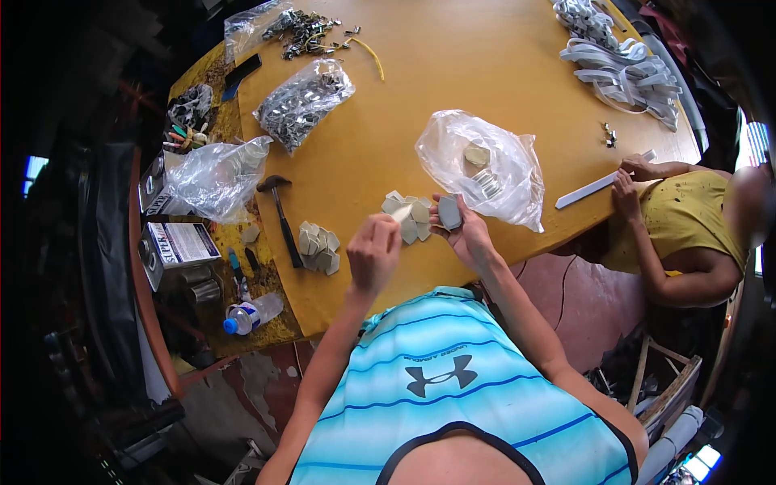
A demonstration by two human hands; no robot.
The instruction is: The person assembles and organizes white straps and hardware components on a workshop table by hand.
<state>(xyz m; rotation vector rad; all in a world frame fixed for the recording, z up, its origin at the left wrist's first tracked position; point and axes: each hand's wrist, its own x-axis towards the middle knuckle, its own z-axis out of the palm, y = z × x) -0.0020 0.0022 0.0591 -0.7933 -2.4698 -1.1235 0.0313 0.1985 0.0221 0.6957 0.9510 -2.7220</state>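
Observation:
My right hand (462, 230) holds a small grey shield-shaped piece (449, 212) upright between thumb and fingers, just above the table's near edge. My left hand (373, 252) is closed around a small pale piece (402, 213) that pokes out toward the right hand. Between and behind the hands lies a loose pile of the same beige pieces (411, 212). A second pile of them (318, 246) lies to the left of my left hand. A clear plastic bag (485, 166) holding a few more pieces and some metal parts sits just beyond my right hand.
A hammer (280, 212), a bag of metal clips (303, 101) and an empty-looking clear bag (217, 174) lie left on the orange table (453, 73). White strips (618, 65) pile at far right. Another person in yellow (683, 218) handles a white strip (602, 184). A water bottle (252, 314) lies near the edge.

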